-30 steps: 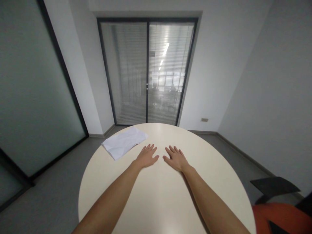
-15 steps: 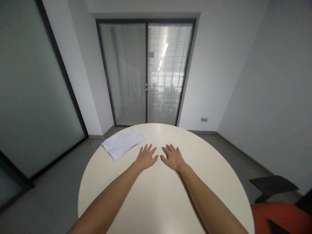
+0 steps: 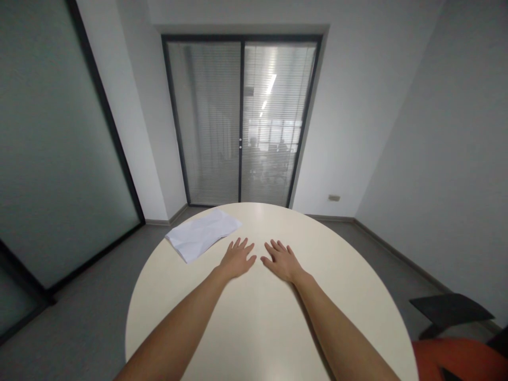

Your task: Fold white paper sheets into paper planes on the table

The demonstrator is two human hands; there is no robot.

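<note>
Two bare hands show in the head view, the only one, both palm down over a round, pale table [image 3: 257, 328]. The left hand [image 3: 237, 261] and the right hand [image 3: 282, 263] lie side by side nearer the far edge than the bottom of the view, thumbs pointing at each other with a narrow gap between. On both, the grip is loose: the fingers are spread apart and clamped on nothing. They seem to rest on the surface, though how firmly they press I cannot tell.

A folded, creased sheet of paper [image 3: 202, 234] lies flat by the far left edge, one corner reaching the rim; whether it overhangs is hard to say. The left hand is nearest to it, just beside but apart. The right hand has only bare table around it.

As for progress, the paper is down and out of both hands, with nothing lifted or held; its creases are in place, and it is not fully spread out. Beyond the right edge stands a red chair [image 3: 456, 360].
</note>
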